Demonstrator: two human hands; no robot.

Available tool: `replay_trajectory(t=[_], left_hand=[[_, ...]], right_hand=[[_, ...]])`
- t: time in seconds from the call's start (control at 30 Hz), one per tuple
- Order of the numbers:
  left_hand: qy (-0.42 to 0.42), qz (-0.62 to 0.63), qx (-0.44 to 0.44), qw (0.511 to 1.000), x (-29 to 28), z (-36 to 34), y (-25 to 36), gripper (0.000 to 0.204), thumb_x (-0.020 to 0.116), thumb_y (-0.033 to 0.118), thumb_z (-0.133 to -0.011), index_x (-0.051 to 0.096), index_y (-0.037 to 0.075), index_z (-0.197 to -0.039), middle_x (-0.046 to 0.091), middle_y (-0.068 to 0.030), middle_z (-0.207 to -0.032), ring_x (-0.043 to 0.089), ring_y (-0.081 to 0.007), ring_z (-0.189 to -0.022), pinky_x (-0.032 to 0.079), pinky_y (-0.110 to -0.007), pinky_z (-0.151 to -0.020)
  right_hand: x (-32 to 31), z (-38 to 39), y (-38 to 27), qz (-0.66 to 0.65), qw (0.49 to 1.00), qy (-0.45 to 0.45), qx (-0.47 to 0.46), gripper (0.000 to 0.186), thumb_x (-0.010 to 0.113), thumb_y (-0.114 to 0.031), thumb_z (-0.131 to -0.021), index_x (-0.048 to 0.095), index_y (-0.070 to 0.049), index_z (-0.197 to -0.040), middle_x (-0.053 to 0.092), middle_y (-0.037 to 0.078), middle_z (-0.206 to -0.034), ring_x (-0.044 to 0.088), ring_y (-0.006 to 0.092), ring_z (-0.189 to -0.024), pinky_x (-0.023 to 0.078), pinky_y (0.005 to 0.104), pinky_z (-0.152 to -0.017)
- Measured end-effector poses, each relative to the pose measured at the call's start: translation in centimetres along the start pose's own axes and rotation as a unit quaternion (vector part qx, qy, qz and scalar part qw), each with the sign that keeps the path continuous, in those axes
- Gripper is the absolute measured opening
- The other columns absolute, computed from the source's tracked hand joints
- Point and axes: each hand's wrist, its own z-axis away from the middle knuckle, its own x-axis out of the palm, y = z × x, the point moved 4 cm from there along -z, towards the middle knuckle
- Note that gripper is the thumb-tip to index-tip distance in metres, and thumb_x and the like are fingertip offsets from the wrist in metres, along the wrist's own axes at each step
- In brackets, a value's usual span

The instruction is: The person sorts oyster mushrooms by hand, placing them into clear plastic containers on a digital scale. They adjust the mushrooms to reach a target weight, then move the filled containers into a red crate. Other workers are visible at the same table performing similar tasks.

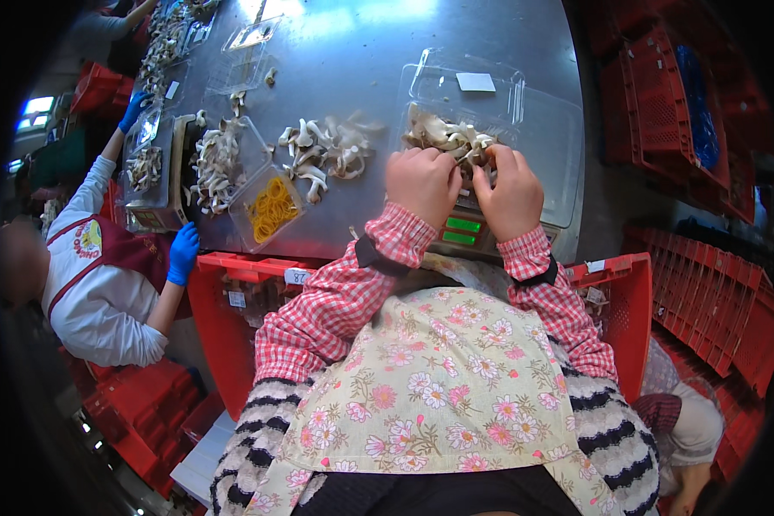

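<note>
In front of me, brown-and-white mushrooms [445,133] fill a clear plastic clamshell box whose open lid [456,80], with a white label inside, leans away from me. My left hand [423,182] is closed, its curled fingertips on the mushrooms at the box's near left. Beside it my right hand [511,191] pinches mushrooms at the near right between thumb and fingers. What exactly lies in the fingertips is partly hidden. Under the box is a weighing scale [462,230] with lit green displays. Loose mushrooms [326,146] lie on the metal table to the left.
A clear tub of yellow rubber bands [272,209] and a mushroom-filled box [219,163] stand left. A red crate [223,314] sits at the table's near edge. Left, a co-worker's blue gloves [183,254] are near another scale. Red crates [705,292] are stacked right.
</note>
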Motion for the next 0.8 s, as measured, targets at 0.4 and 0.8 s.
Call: replay_trajectory(t=[0.4,0.8], left_hand=[[-0.014,0.034,0.02,0.999,0.5,-0.4,0.6,0.016,0.069,0.021,-0.072,0.059,0.009,-0.068,0.06,-0.0062,-0.067,0.06,-0.0265,-0.067,0.041,-0.041,-0.063],[-0.014,0.192,-0.2,0.961,-5.0,3.0,-4.1,0.009,0.064,0.009,-0.078,0.065,0.001,-0.073,0.049,0.0017,-0.053,0.044,-0.0046,-0.05,0.034,-0.022,-0.047]], right_hand=[[0.3,-0.1,0.8,-0.084,0.996,0.011,0.039,0.015,0.064,-0.012,-0.08,0.059,-0.006,-0.094,0.06,0.011,-0.084,0.061,0.0309,-0.071,0.05,0.0404,-0.062],[-0.7,0.7,1.3,-0.111,0.993,-0.01,0.036,0.015,0.066,-0.014,-0.082,0.061,-0.005,-0.094,0.058,0.009,-0.077,0.057,0.0223,-0.061,0.046,0.0339,-0.056]])
